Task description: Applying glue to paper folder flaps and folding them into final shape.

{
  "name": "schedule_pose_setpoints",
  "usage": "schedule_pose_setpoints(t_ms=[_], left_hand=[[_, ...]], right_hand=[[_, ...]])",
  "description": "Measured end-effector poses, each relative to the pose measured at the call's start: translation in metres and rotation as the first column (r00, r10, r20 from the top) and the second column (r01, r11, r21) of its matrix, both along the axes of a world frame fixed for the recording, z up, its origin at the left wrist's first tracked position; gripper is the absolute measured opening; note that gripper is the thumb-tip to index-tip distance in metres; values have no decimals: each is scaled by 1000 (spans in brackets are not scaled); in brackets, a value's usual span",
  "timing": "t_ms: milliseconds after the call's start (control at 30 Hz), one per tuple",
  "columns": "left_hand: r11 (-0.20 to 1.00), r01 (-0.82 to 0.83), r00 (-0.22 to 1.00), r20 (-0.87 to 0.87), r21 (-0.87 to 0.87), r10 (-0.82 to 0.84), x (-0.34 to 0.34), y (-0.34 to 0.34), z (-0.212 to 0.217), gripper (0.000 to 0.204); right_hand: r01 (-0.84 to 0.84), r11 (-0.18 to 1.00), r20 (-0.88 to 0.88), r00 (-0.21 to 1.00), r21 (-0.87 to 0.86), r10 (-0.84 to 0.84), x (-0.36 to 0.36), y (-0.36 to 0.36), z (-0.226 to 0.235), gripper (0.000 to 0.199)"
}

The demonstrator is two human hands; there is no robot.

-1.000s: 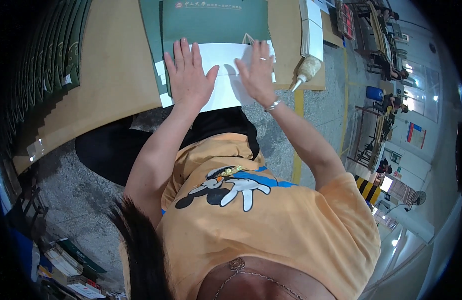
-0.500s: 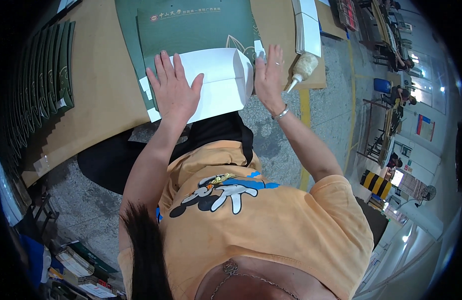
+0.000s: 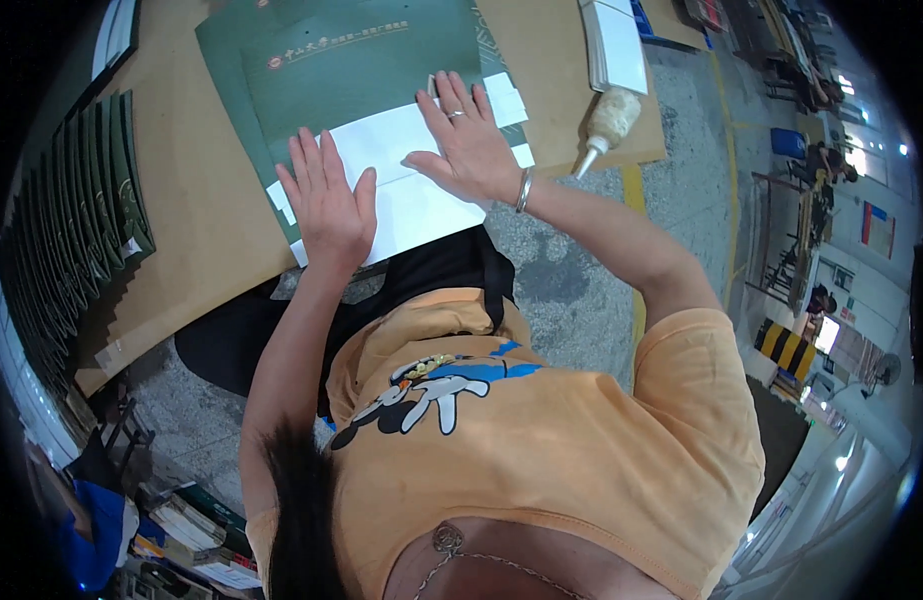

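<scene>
A green paper folder sheet (image 3: 361,75) with gold print lies on the table in front of me, its white inner flap (image 3: 421,215) folded up along the near edge. My left hand (image 3: 324,205) rests flat on the flap's left part, fingers outstretched. On its right part, my right hand (image 3: 463,140) is also laid flat with fingers pointing away and thumb toward the left. Both hands are open and hold nothing. Small white tabs (image 3: 504,98) stick out at the sheet's right side.
A glue bottle (image 3: 611,122) with a pointed nozzle lies right of the sheet, below a stack of white card strips (image 3: 614,45). Several folded green folders (image 3: 81,210) stand in a row at the left of the brown tabletop (image 3: 196,170). People work in the background at right.
My right hand has moved left from beside the flap onto it. The flap's raised right side now lies flat. My left hand stays on the flap.
</scene>
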State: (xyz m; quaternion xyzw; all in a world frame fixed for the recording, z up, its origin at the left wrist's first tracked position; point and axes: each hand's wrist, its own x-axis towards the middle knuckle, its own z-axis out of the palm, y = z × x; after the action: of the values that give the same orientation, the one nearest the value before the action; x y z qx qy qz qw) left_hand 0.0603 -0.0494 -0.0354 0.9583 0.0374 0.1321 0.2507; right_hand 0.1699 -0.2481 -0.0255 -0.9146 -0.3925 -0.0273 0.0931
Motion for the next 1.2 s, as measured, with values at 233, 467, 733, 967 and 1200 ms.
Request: schedule_pose_setpoints(t_ms=[233, 467, 733, 967, 1200], left_hand=[[994, -17, 999, 30, 109, 14, 1, -6, 11, 73], [991, 117, 993, 11, 60, -117, -6, 14, 11, 79], [983, 147, 987, -82, 108, -138, 0, 18, 14, 83], [995, 95, 994, 60, 2, -95, -1, 22, 10, 61], [831, -12, 961, -235, -556, -144, 13, 65, 24, 55]], right_hand=[[10, 998, -56, 998, 61, -7, 4, -6, 3, 63], [-31, 999, -22, 999, -13, 31, 3, -8, 8, 70], [-109, 990, -27, 994, -94, 107, 12, -16, 9, 72], [11, 959, -143, 989, 284, 32, 20, -22, 5, 48], [142, 966, -260, 962, 217, -83, 33, -33, 53, 26]])
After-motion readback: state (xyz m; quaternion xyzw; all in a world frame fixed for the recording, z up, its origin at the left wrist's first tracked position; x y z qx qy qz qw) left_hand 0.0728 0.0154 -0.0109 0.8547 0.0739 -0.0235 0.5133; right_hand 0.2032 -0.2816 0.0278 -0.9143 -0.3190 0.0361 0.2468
